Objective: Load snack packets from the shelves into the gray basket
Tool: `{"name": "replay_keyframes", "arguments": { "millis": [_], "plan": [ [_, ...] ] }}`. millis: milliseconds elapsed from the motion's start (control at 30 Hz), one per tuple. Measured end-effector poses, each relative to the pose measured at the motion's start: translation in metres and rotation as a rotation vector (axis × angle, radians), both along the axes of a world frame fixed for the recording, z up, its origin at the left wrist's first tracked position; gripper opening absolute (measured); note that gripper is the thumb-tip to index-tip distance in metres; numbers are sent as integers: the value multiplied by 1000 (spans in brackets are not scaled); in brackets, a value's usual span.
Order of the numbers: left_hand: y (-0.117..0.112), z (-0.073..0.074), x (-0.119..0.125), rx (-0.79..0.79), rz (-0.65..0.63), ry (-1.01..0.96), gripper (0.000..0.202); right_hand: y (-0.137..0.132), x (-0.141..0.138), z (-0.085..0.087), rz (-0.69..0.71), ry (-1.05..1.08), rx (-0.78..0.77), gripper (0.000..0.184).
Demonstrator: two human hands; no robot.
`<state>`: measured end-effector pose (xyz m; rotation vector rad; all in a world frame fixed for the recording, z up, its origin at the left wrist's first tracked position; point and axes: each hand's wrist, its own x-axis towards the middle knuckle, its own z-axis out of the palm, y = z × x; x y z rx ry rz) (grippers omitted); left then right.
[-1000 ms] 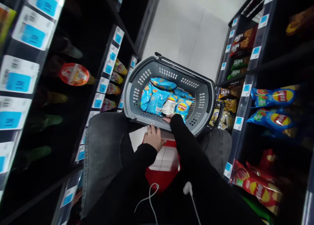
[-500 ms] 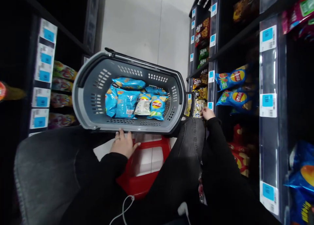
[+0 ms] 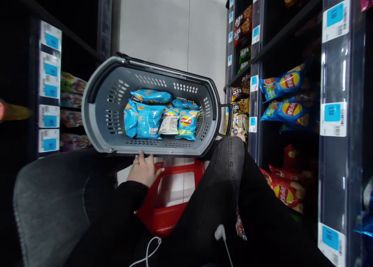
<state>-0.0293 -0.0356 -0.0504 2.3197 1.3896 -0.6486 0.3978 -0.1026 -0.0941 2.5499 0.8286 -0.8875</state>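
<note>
A grey shopping basket (image 3: 100,137) stands in front of me with several blue chip bags (image 3: 150,119) and a cream-coloured bag (image 3: 169,125) inside. My left hand (image 3: 143,170) rests its spread fingertips against the basket's near side, below the rim. Beyond my right knee, my right hand (image 3: 241,136) is at the cream snack bags (image 3: 240,123) on a low shelf. My knee and sleeve cover most of that hand, so its grip is hidden.
A red plastic frame (image 3: 166,220) lies between my legs. Dark shelves flank me. The right one holds blue chip bags (image 3: 287,110), red chip bags (image 3: 287,191) and price tags (image 3: 333,117); the left holds colourful packets (image 3: 71,117). White earphones (image 3: 220,232) dangle in front.
My right hand has moved lower behind my knee, with less of it showing. The view has shifted slightly. My left hand stays against the basket.
</note>
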Motion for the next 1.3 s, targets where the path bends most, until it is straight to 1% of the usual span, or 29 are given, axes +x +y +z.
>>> {"name": "replay_keyframes", "arguments": {
  "millis": [33,100,167,233,300,367,400,433,467,500,533,567,600,633,667,733,800,867,933,1000,1067,1100,1133,1200,1233,1300],
  "plan": [
    [0,1,1,-3,6,1,69,-2,1,3,-4,-8,-13,30],
    [1,4,3,-16,16,-1,68,-7,-1,15,1,-20,-8,30],
    [1,7,4,-26,35,-4,66,-16,-7,32,24,-34,37,30],
    [2,9,5,-35,71,-14,62,-28,-15,53,45,-65,92,32],
    [3,12,6,-33,122,-50,58,-43,-24,78,53,-138,227,35],
    [6,16,8,5,180,-140,54,-54,-32,107,29,-217,459,34],
    [9,19,11,29,209,-218,51,-57,-36,123,-2,-225,597,33],
    [12,23,14,43,232,-320,49,-58,-42,139,-52,-180,731,31],
    [14,28,17,36,251,-444,48,-56,-48,155,-117,-66,843,29],
    [16,34,21,-1,269,-584,50,-50,-56,169,-194,115,934,28],
    [18,41,24,-67,292,-731,53,-42,-67,180,-271,342,988,27],
    [19,48,28,-156,323,-877,59,-31,-79,189,-343,570,1004,27],
    [20,55,30,-258,365,-1015,68,-19,-93,194,-413,778,993,27],
    [21,61,32,-362,414,-1145,77,-5,-110,195,-479,948,957,27],
    [22,67,32,-452,460,-1264,86,10,-128,193,-547,1073,911,28],
    [25,76,30,-545,550,-1451,98,36,-165,181,-683,1242,814,30],
    [30,81,23,-527,661,-1527,97,55,-199,164,-775,1348,700,32],
    [35,81,14,-465,770,-1492,84,64,-221,144,-812,1395,606,32],
    [39,78,8,-405,837,-1409,67,67,-229,126,-772,1365,558,33],
    [40,72,6,-395,872,-1362,60,65,-226,111,-631,1259,556,36],
    [39,64,7,-444,912,-1373,64,62,-218,99,-460,1161,584,41],
    [38,60,9,-483,936,-1395,69,62,-215,95,-405,1141,611,43],
    [37,57,11,-523,961,-1421,74,62,-213,92,-382,1145,643,44],
    [36,52,14,-575,996,-1468,80,63,-212,87,-402,1190,711,45],
    [35,50,15,-574,1001,-1484,80,64,-214,84,-420,1208,740,45],
    [34,50,16,-514,991,-1496,74,66,-219,80,-434,1204,786,44]
  ]
}}
